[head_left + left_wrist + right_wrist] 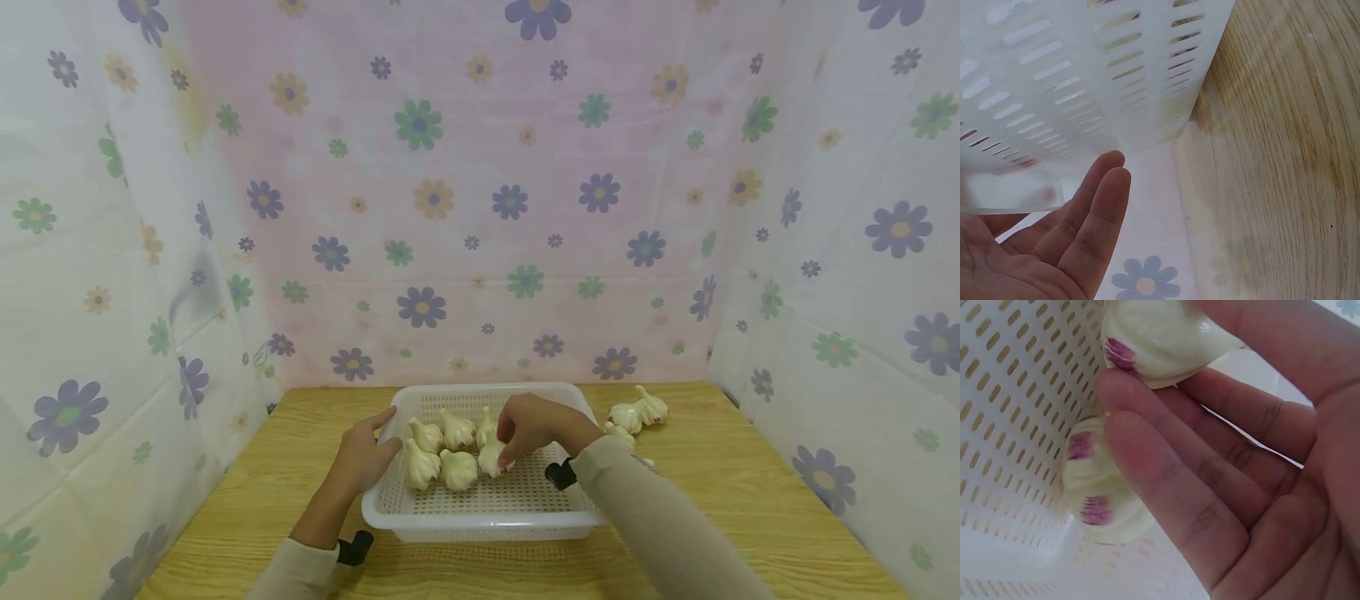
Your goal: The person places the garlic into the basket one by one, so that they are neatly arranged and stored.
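A white perforated plastic basket (495, 527) stands on the table with several cream garlic bulbs (459, 471) in it, mostly toward its left half. My left hand (363, 457) holds the basket's left rim, thumb at the rim and fingers (1100, 219) along the outer wall. Inside the basket, my right hand (531, 423) holds a garlic bulb (1154, 340) between thumb and fingers, beside the other bulbs. Another bulb (1107, 487) with purple marks lies just behind my fingertips in the right wrist view. My right hand partly covers the bulbs near it.
More garlic bulbs (637, 410) lie on the wooden table (720, 500) to the right of the basket, some partly behind my right forearm. A flower-patterned curtain (480, 208) encloses the back and both sides.
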{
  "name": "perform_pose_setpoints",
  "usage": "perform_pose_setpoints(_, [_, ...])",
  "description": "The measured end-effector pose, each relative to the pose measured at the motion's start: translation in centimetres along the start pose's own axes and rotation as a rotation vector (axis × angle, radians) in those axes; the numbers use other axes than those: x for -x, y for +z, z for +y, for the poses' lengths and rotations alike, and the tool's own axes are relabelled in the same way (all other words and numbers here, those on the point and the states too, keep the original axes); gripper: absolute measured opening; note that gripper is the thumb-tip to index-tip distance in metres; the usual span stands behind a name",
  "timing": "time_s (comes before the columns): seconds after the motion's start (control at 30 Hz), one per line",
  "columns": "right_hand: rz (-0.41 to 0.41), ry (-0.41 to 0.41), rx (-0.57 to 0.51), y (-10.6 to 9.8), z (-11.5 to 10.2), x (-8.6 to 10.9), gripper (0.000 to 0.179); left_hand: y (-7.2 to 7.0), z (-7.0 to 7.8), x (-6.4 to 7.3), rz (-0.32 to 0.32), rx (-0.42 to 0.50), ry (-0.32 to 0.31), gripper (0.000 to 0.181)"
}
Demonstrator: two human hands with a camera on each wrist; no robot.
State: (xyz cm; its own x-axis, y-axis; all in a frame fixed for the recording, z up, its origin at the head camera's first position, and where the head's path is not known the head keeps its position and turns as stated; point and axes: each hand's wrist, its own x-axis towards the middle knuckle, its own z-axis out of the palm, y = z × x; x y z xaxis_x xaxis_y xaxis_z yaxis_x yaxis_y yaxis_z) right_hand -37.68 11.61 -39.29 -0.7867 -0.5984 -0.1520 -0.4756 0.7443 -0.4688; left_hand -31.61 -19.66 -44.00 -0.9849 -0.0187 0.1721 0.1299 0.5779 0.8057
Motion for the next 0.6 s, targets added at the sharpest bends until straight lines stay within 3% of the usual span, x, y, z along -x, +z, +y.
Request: perform_pose_setpoints(0.6, [-0.027, 0.040, -0.045, 0.54, -0.12, -0.38, 0.034, -0.04, 0.41, 0.16, 0.002, -0.004, -0.010, 0.064])
